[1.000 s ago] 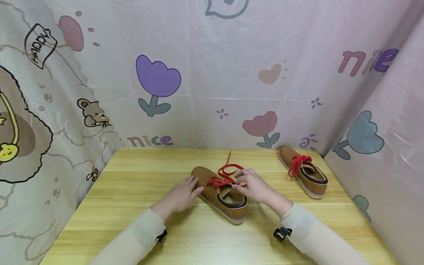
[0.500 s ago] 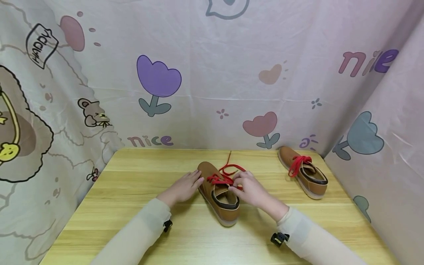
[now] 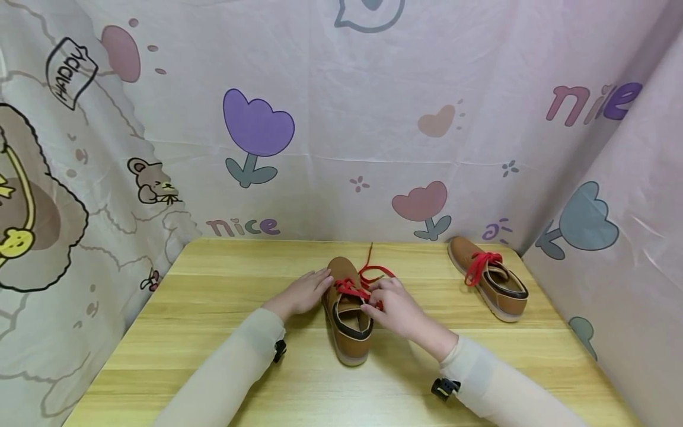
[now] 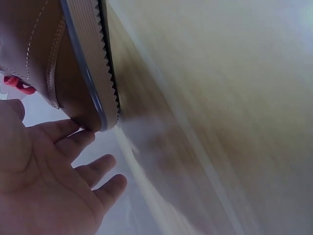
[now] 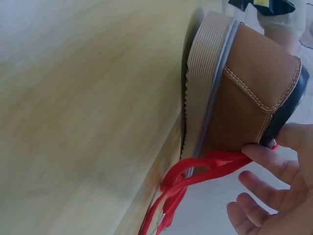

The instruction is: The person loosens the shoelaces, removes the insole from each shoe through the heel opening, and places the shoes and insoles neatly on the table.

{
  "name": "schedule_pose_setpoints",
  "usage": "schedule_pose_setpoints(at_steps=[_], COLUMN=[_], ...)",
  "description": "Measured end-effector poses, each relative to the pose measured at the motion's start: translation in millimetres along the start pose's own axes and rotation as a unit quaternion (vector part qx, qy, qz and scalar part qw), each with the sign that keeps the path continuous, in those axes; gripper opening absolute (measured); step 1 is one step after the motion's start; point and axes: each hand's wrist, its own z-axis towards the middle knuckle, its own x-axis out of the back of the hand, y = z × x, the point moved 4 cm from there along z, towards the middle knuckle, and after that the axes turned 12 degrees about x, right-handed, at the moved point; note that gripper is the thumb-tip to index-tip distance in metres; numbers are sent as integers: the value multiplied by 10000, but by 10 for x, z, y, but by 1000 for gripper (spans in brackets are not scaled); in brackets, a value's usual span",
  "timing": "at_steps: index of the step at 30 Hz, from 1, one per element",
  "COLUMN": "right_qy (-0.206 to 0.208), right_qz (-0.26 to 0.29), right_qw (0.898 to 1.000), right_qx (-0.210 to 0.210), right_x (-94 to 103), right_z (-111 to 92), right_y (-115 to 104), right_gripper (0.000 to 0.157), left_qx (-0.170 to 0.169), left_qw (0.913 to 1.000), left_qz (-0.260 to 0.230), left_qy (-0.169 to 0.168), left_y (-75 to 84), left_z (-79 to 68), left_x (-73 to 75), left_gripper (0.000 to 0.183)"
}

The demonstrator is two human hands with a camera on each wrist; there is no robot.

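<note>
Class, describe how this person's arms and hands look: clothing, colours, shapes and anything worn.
The left sleeve and right sleeve are long, cream and plain, faintly greyer near the cuffs. A small, blocky black device sits at the left wrist, another black device at the right. Both hands are bare, without gloves.

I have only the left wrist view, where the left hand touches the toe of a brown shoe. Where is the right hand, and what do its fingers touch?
Observer: The right hand is beside the opening of the brown shoe, with its fingers at the red lace.
Operator: Thank you. Is this the only shoe on the table?
Observer: No, the head view shows a second shoe near the far right corner, apart from both hands.
</note>
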Motion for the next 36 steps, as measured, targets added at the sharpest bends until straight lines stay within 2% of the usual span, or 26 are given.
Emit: schedule_pose_setpoints(at_steps=[12, 18, 21, 27, 32, 36], right_qy=[18, 167, 336, 597, 836, 978], right_qz=[-209, -410, -463, -704, -919, -1049], right_qw=[9998, 9990, 9984, 9957, 9920, 9891], right_qx=[-65, -35, 3, 85, 216, 324], right_x=[-27, -46, -38, -2, 27, 58], right_z=[33, 42, 45, 65, 98, 116], right_y=[-82, -93, -93, -103, -125, -155], right_gripper=[29, 28, 28, 33, 33, 31], left_qx=[128, 178, 138, 185, 384, 455], left_qw=[9988, 9953, 9962, 9969, 9914, 9846], left_qz=[-407, -929, -862, -257, 24, 354], left_qy=[-244, -228, 9, 725, 1249, 1651], left_y=[29, -12, -12, 95, 248, 338], left_z=[138, 121, 72, -122, -303, -402], left_x=[-20, -9, 15, 91, 150, 139], left_gripper=[62, 58, 56, 53, 53, 50])
